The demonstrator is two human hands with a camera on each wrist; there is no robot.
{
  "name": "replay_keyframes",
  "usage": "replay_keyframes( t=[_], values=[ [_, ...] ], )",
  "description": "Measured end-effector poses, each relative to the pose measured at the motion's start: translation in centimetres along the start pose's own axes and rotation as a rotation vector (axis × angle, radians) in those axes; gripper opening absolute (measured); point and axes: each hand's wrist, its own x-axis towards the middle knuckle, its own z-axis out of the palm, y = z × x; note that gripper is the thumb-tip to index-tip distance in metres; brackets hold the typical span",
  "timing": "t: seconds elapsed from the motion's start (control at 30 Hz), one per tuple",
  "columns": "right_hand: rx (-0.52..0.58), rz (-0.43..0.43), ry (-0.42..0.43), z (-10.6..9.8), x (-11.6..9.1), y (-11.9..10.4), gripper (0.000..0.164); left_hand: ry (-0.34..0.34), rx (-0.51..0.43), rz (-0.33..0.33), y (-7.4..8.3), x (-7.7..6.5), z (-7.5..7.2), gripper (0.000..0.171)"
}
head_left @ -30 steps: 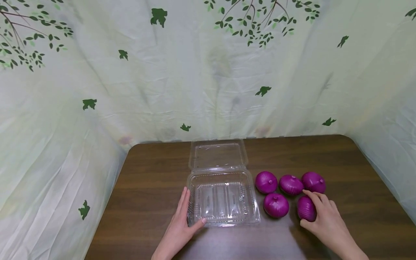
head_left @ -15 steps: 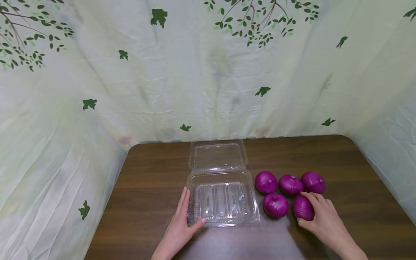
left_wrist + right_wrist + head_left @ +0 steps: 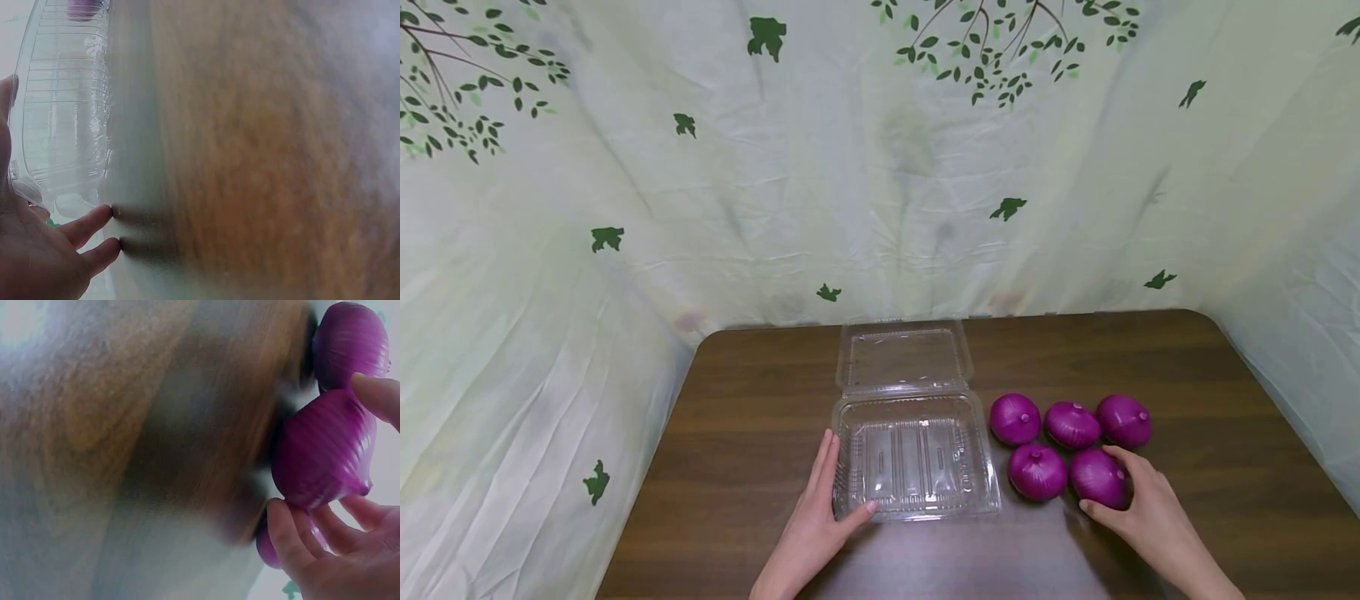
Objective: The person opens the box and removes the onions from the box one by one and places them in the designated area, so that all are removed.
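Note:
My right hand [image 3: 1142,508] holds a red onion [image 3: 1097,478] at the front right of a group, thumb in front of it and fingers behind. In the right wrist view this onion [image 3: 325,450] sits between thumb and fingertips, its pointed end toward the palm. Right beside it on the left is another red onion [image 3: 1037,472]. My left hand [image 3: 812,521] rests at the front left corner of a clear plastic clamshell container [image 3: 917,467], its fingers straight along the side and the thumb at the front rim. The container's lid [image 3: 904,358] lies folded back.
Behind the front pair, red onions [image 3: 1014,419] stand in a row, including a middle onion [image 3: 1072,425] and a right onion [image 3: 1123,421]. The brown wooden table [image 3: 752,400] ends at a pale curtain [image 3: 850,183] with leaf prints.
My right hand has shifted slightly left with the onion, bringing it close to its left neighbour. The onion has turned and shows more of its top. The left hand and container stay put.

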Motion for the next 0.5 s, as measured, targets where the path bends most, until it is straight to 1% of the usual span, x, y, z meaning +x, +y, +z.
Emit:
replay_keyframes(
  t=[0.2,0.37,0.5],
  values=[
    [0.034,0.049,-0.048,-0.36,-0.2,0.14,0.088,0.001,-0.001,-0.006,0.04,0.05,0.03,0.107],
    [0.055,0.075,-0.049,-0.24,-0.42,0.37,0.086,0.0,-0.003,-0.007,0.01,0.07,0.04,0.107],
    [0.098,0.075,-0.052,-0.14,-0.39,0.57,0.085,0.002,-0.005,-0.002,-0.05,0.05,0.04,0.108]
  ],
)
